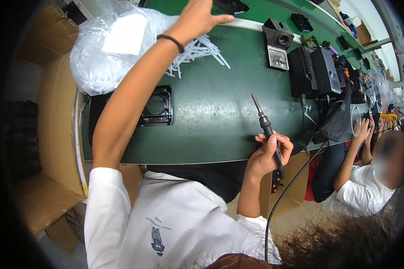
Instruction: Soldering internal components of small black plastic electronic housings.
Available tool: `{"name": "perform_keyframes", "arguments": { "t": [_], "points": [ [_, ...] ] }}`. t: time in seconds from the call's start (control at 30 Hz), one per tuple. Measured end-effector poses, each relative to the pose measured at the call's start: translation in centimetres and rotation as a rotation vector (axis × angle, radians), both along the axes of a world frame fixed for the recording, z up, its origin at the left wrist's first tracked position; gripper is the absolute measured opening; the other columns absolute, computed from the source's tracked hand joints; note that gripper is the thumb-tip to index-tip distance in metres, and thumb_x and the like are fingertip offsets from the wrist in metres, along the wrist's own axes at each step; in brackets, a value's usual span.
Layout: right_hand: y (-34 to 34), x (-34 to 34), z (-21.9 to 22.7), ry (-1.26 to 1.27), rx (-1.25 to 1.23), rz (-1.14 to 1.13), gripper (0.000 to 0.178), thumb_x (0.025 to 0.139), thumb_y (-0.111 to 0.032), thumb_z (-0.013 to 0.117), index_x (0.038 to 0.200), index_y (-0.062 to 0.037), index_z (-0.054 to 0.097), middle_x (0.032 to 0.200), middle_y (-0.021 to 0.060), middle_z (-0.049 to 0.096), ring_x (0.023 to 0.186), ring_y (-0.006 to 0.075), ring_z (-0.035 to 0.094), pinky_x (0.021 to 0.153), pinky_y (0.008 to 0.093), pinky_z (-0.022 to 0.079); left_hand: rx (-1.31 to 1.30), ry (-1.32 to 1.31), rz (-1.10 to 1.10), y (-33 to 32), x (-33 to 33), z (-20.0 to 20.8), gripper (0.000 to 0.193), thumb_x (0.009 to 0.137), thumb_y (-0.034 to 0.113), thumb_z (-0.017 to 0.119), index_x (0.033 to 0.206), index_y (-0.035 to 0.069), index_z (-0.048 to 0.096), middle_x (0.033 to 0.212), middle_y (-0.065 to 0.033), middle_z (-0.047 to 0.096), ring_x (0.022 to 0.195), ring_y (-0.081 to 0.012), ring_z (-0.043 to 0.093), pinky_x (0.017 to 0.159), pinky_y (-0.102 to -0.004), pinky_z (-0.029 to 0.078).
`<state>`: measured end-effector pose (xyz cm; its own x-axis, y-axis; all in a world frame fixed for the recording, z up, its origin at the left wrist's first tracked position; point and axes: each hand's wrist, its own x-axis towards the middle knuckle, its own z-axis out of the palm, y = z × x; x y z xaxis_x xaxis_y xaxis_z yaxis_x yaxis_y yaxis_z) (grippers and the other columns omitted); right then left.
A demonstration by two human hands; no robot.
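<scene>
My right hand point(274, 150) is closed round the black handle of a soldering iron point(265, 123), whose metal tip points up and away from me over the green table point(211, 107). My left arm stretches to the far side. There my left hand point(201, 15) is cut off by the top edge, and only its thumb shows, stretched out just below a black part point(231, 5). Whether the hidden fingers grip that part cannot be seen. Beneath my left forearm lies a black plastic frame with a round opening point(169, 105), partly covered by the arm.
White plastic strips point(202, 51) spill from a large clear bag point(92, 58) at the far left. A soldering iron stand point(276, 45) and black boxes point(321, 71) stand at the right. The iron's cable point(278, 201) trails near my right arm. Another person point(363, 179) works further right.
</scene>
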<state>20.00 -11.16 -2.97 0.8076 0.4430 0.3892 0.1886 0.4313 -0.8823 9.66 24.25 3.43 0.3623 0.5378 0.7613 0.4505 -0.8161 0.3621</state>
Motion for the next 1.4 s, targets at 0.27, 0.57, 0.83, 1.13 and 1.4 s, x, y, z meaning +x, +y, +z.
{"name": "perform_keyframes", "arguments": {
  "t": [0.27, 0.57, 0.83, 1.13, 1.4],
  "points": [
    [-0.4, 0.5, -0.3, 0.027, 0.013, -0.037, 0.013, 0.098, -0.003, 0.064, 0.105, 0.0034, 0.055, 0.104, 0.0163, 0.059, 0.074, 0.0228, 0.072, 0.067, 0.0313, 0.065, -0.186, 0.677, -0.320, -7.1, -2.6, 0.2, 0.026, 0.082, 0.006, 0.080, 0.106, 0.008, 0.071, 0.118, -0.0087, 0.058, 0.113, -0.0304, 0.053, 0.101, -0.0416, 0.045],
    [-0.3, 0.6, -0.4, 0.000, 0.015, 0.002, 0.012, 0.098, -0.003, 0.065, 0.103, 0.0032, 0.056, 0.105, 0.0162, 0.058, 0.074, 0.0218, 0.072, 0.068, 0.0312, 0.065, -0.058, 0.676, -0.385, -6.7, -1.7, -1.2, 0.017, 0.083, 0.014, 0.080, 0.094, 0.008, 0.068, 0.113, -0.0063, 0.061, 0.109, -0.0269, 0.055, 0.094, -0.0401, 0.047],
    [-0.3, 0.4, -0.4, 0.014, 0.038, 0.000, 0.013, 0.098, -0.003, 0.066, 0.103, 0.0031, 0.056, 0.105, 0.0159, 0.058, 0.075, 0.0218, 0.072, 0.067, 0.0312, 0.066, -0.029, 0.666, -0.402, -6.6, -1.6, -1.9, 0.010, 0.090, 0.011, 0.072, 0.095, 0.005, 0.065, 0.114, -0.0088, 0.059, 0.107, -0.0283, 0.054, 0.092, -0.0404, 0.046],
    [-0.3, 0.4, -0.6, -0.005, 0.010, -0.054, 0.011, 0.099, -0.002, 0.061, 0.105, 0.0034, 0.054, 0.106, 0.0154, 0.057, 0.077, 0.0220, 0.071, 0.068, 0.0319, 0.065, -0.326, 0.502, -0.426, -11.0, -4.2, 2.6, 0.013, 0.094, 0.005, 0.067, 0.104, 0.003, 0.059, 0.097, -0.0103, 0.064, 0.093, -0.0278, 0.062, 0.084, -0.0383, 0.050],
    [-0.3, 0.7, -0.4, -0.018, 0.048, -0.052, 0.011, 0.097, 0.001, 0.061, 0.103, 0.0019, 0.052, 0.104, 0.0167, 0.056, 0.072, 0.0217, 0.070, 0.063, 0.0315, 0.064, -0.991, -0.158, -0.294, -19.5, -12.7, 3.3, 0.025, 0.091, 0.001, 0.075, 0.113, 0.001, 0.065, 0.090, -0.0048, 0.066, 0.079, -0.0076, 0.065, 0.069, -0.0227, 0.051]
  ]
}}
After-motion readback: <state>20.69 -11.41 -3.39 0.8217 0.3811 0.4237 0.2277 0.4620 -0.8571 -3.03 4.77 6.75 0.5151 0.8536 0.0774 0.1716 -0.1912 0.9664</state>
